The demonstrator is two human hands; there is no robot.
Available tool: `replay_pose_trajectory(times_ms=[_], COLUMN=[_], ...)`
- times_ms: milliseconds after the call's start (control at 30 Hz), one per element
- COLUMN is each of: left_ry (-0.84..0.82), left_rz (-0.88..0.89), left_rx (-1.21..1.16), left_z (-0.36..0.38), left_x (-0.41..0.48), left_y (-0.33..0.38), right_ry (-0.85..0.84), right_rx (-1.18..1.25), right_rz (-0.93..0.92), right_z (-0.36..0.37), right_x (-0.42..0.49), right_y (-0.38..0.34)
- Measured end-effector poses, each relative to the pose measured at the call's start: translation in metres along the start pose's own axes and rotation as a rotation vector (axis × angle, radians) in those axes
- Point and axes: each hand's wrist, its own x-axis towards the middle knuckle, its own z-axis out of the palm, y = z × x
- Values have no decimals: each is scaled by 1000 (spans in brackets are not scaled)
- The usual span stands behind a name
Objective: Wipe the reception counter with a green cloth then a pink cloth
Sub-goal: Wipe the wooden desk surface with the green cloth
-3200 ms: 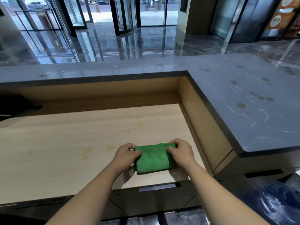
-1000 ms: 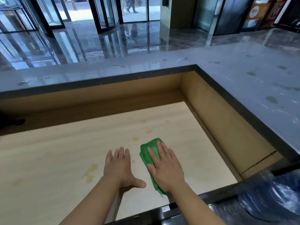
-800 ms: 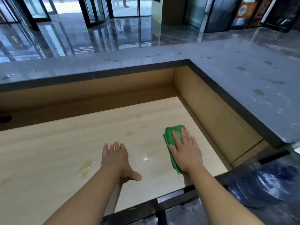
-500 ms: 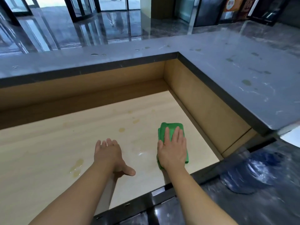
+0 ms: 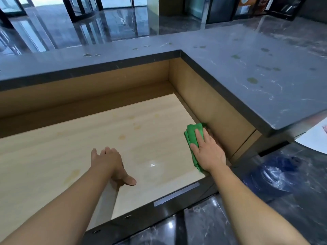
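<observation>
My right hand [image 5: 208,152] lies flat with straight fingers pressing the folded green cloth [image 5: 192,134] onto the pale wooden desk [image 5: 70,147], the cloth under my palm and poking out past my fingertips, hard against the side wall [image 5: 215,110]. My left hand [image 5: 109,162] rests open on the desk, well apart from the cloth.

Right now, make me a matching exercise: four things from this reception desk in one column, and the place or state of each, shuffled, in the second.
Things:
1. green cloth
2. left hand
3. grey stone top
4. blue plastic bag

Places or states:
a. dotted with spots, raised above the wooden desk
b. down on the dark floor, lower right
c. pressed flat under the right hand, against the side panel
d. open, holding nothing, over the pale wood

Pairs: 1-c, 2-d, 3-a, 4-b.
</observation>
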Motion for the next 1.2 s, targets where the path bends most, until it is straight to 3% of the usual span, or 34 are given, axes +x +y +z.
replay_pose_trajectory(times_ms=[100, 233, 433, 600, 867, 1067, 1200], left_ry=[15, 8, -13, -9, 12, 48, 51], left_rz=[3, 8, -14, -15, 21, 52, 46], left_rx=[-21, -5, 1, 8, 1, -43, -38], left_z=[2, 1, -1, -3, 0, 2, 2], left_x=[0, 1, -2, -2, 0, 1, -3], left_y=[-2, -2, 1, 1, -4, -11, -10], right_ry=[51, 84, -20, -80, 60, 55, 36], right_rx=[16, -42, -57, -57, -51, -4, 13], right_rz=[48, 168, -223, -404, 16, 225, 212], right_z=[5, 19, 33, 22, 5, 25, 32], right_x=[1, -7, -7, 12, 40, -14, -48], right_y=[-2, -57, -146, -120, -23, -66, -124])
